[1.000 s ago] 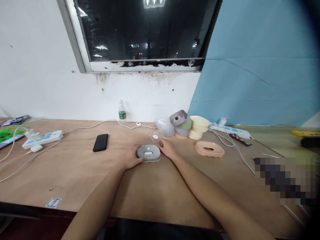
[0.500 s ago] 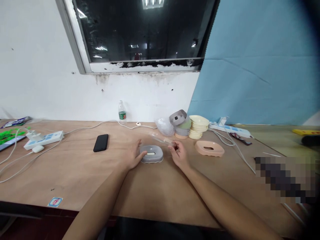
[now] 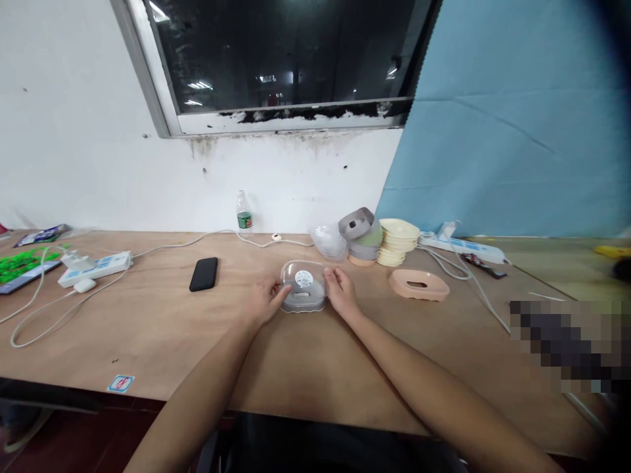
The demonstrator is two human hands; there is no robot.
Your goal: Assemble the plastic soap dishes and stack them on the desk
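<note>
A grey plastic oval dish [image 3: 302, 306] with a slot in its middle sits on the table before me. Tilted up over it is a clear plastic cover [image 3: 290, 268] bearing a round white sticker [image 3: 304, 278]. My right hand [image 3: 340, 293] pinches the cover's right edge between thumb and fingers. At the left side my left hand [image 3: 266, 299] curls round the cover's edge, its thumb against the rim close to the dish. Right of my hands stands a peach dish [image 3: 419, 285] of the same shape.
Behind stand stacked clear covers [image 3: 329, 243], grey and green dishes [image 3: 363, 238] and a cream stack [image 3: 398, 238]. A phone [image 3: 204, 274] lies left, with a bottle [image 3: 244, 215] by the wall. Power strips [image 3: 106, 266] and cables lie at both sides.
My right hand has brought the clear cover from the right over the grey dish. My left hand has shifted from the dish's slot to the cover's left edge.
</note>
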